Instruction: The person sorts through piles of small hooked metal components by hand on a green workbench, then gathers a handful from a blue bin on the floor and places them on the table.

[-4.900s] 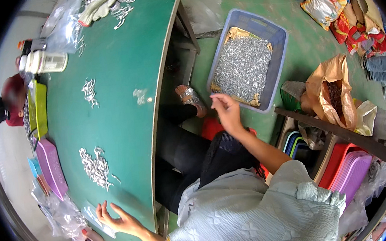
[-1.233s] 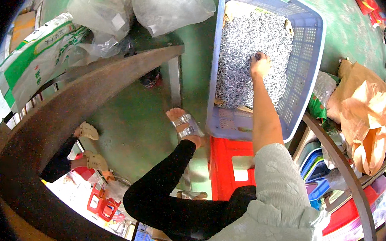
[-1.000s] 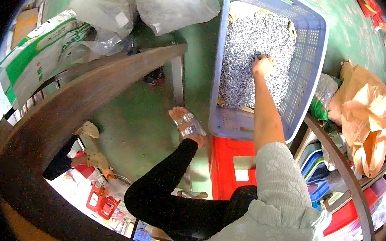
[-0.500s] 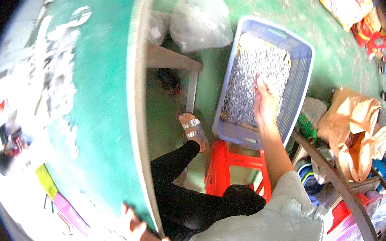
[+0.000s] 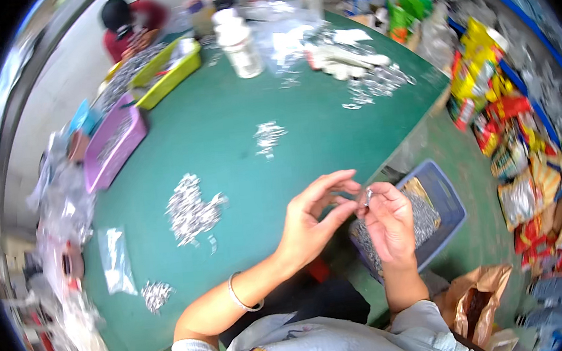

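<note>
Hovering at table edge (image 5: 399, 133) (bare surface beside), right hand (image 5: 391, 225) pinches metal piece (image 5: 367, 197); left hand (image 5: 309, 220) gapes.

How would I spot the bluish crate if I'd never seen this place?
Find the big green table, then look just past its right edge, near the right hand. There, partly hidden by that hand, is a bluish crate holding many small grey metal pieces. Unlike the purple tray and yellow-green tray at the table's left, it stands off the tabletop, to its right.
</note>
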